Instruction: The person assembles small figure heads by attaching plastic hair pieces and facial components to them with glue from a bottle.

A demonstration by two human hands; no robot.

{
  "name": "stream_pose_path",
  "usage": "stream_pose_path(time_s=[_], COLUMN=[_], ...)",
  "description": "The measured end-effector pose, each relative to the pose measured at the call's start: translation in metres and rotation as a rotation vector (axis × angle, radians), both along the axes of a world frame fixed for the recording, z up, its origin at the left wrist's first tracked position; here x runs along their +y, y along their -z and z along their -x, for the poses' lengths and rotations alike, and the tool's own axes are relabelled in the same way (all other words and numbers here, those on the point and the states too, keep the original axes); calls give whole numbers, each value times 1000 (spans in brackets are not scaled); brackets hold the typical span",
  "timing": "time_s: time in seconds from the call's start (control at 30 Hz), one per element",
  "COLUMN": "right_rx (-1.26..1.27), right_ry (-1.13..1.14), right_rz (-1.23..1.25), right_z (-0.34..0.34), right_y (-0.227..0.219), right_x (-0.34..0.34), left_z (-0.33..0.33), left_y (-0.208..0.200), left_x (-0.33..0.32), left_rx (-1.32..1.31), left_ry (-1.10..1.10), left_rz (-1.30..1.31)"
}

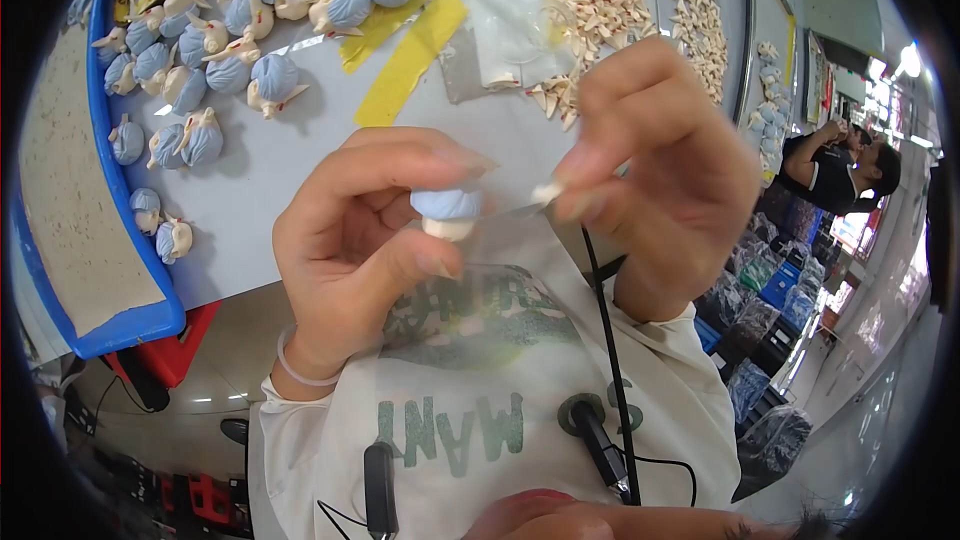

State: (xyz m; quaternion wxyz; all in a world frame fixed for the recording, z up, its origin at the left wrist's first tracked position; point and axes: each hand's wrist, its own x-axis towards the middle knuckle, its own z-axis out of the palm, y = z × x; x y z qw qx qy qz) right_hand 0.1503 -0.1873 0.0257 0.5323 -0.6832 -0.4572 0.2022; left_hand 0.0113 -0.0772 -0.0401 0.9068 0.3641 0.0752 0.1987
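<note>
My left hand (335, 230) pinches a small rabbit-like figurine (447, 210), ridged light blue above and cream below, between thumb and fingertips. Opposite it, my right hand (665, 165) has thumb and fingers closed on a tiny cream-white piece (546, 193); blur hides its exact shape. The piece and the figurine are apart, both held up in front of my chest near the table edge. Similar blue and cream figurines (273, 80) stand in a group at the left of the table. Small pointed cream pieces with red marks (605, 0) lie heaped beyond my right hand.
A blue-rimmed tray (98, 170) borders the table's left side. Yellow tape strips (410, 58) and a clear plastic bag (505, 35) lie on the tabletop (250, 230). A black cable (610, 340) hangs before me. At the right, a person (845, 165) is beside plastic-wrapped crates (750, 325).
</note>
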Motion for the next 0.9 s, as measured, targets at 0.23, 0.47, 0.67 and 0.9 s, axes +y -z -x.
stream_pose_path(time_s=[0.23,0.47,0.67,0.9], right_rx=[338,400,321,152], right_ry=[16,3,-4,-47], right_rz=[-64,-32,-18,-55], right_z=[11,22,30,30], right_y=[13,19,17,16], right_x=[-19,-21,-23,-22], left_z=[0,3,11,11], left_y=[-6,-7,-3,-6], left_x=[-11,-26,-29,-32], left_rx=[12,12,31,47], left_ry=[-5,-54,-48,-123], left_rz=[62,38,-43,-119])
